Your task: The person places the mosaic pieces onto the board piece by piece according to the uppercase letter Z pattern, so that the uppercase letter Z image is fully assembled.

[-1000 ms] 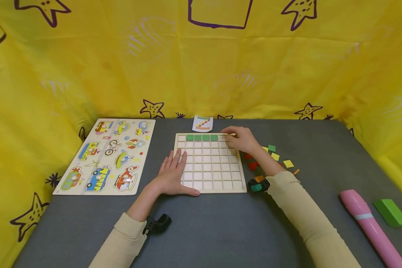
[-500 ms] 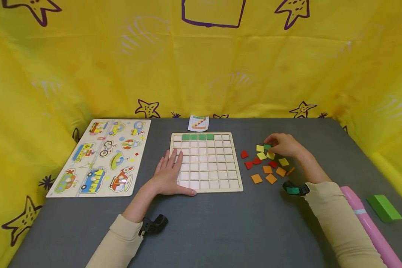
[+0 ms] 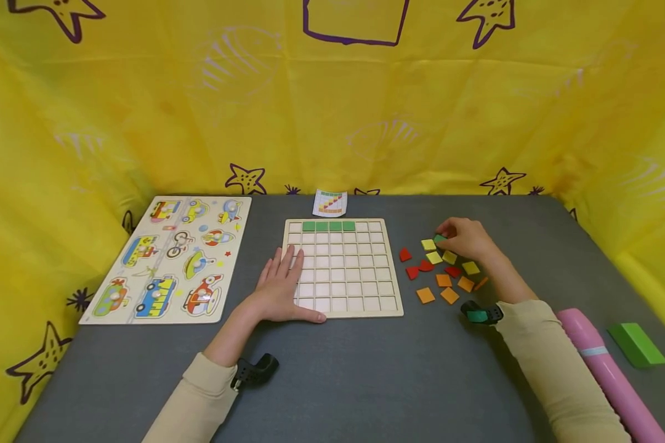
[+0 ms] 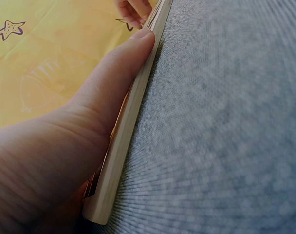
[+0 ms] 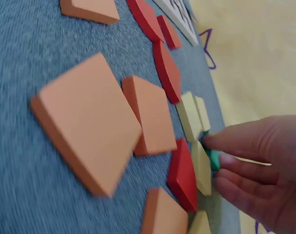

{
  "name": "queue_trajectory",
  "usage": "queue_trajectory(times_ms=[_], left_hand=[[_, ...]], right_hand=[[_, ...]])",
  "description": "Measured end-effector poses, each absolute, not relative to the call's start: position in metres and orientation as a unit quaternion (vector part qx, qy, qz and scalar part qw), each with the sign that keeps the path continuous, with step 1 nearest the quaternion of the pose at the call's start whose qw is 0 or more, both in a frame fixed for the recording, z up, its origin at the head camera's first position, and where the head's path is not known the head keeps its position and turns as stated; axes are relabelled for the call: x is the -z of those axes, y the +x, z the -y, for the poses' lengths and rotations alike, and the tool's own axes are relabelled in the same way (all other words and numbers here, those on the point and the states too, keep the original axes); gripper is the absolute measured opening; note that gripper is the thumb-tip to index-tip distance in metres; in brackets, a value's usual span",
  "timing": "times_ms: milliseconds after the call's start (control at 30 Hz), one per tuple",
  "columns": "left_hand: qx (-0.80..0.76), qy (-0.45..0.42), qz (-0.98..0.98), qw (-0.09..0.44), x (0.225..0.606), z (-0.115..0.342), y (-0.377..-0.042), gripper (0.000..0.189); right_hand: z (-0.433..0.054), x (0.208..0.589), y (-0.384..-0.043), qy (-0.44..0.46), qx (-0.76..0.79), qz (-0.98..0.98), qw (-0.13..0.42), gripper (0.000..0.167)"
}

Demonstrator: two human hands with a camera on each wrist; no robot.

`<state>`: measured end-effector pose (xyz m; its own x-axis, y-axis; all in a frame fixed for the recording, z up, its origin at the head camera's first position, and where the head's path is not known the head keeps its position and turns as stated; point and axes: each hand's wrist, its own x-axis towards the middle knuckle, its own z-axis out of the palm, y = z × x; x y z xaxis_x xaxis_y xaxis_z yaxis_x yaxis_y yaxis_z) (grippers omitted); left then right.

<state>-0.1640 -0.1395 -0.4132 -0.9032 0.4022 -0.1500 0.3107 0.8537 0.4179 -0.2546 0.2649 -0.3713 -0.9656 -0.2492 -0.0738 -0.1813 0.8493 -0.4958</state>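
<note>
My left hand (image 3: pixel 279 289) lies over the left side of a wooden grid board (image 3: pixel 394 295), fingers straight and spread. In the left wrist view the thumb (image 4: pixel 121 61) stretches along the board's near edge (image 4: pixel 123 141). Several green square tiles (image 3: pixel 335 226) sit side by side in the board's far row. To the right, my right hand (image 3: pixel 465 239) pinches another green tile (image 5: pixel 214 160) between thumb and fingertips, beside the yellow tiles (image 3: pixel 434 258). Part of this tile is hidden by the fingers. Red pieces (image 3: pixel 412 272) and orange squares (image 3: pixel 425 295) lie scattered nearby.
A small pattern card (image 3: pixel 330 203) stands behind the board. At the left lies a vehicle peg puzzle (image 3: pixel 210 277). A pink, bottle-like object (image 3: pixel 609 375) and a green block (image 3: pixel 637 344) are at the right. Yellow cloth (image 3: pixel 332 111) encloses the grey table (image 3: pixel 332 381).
The right hand has moved from the board's far right corner to the loose tiles and taken a green tile, shifting it slightly away. The left hand has stayed on the board.
</note>
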Motion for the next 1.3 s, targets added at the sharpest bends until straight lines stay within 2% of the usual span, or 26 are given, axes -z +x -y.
queue_trajectory(times_ms=[200, 467, 633, 867, 967, 1167, 1300], left_hand=[[-0.193, 0.183, -0.956, 0.121, 0.411, 0.138, -0.163, 0.135], [-0.203, 0.181, -0.955, 0.117, 0.414, 0.14, -0.165, 0.137], [-0.207, 0.182, -0.955, 0.113, 0.418, 0.14, -0.166, 0.137], [-0.203, 0.18, -0.955, 0.119, 0.412, 0.14, -0.164, 0.137], [-0.201, 0.178, -0.956, 0.122, 0.408, 0.139, -0.162, 0.136], [-0.198, 0.179, -0.956, 0.123, 0.407, 0.138, -0.162, 0.134], [-0.198, 0.18, -0.956, 0.121, 0.409, 0.139, -0.162, 0.135]], right_hand=[[-0.232, 0.374, -0.263, -0.099, 0.296, -0.95, 0.024, 0.03], [-0.156, 0.381, -0.28, -0.167, 0.338, -0.926, 0.016, 0.018], [-0.135, 0.392, -0.288, -0.2, 0.332, -0.922, 0.012, 0.012], [-0.141, 0.396, -0.283, -0.25, 0.325, -0.912, 0.019, 0.024], [-0.152, 0.394, -0.275, -0.241, 0.335, -0.911, 0.011, 0.031], [-0.181, 0.387, -0.255, -0.182, 0.353, -0.917, -0.019, 0.027], [-0.203, 0.38, -0.246, -0.177, 0.319, -0.931, 0.005, 0.025]])
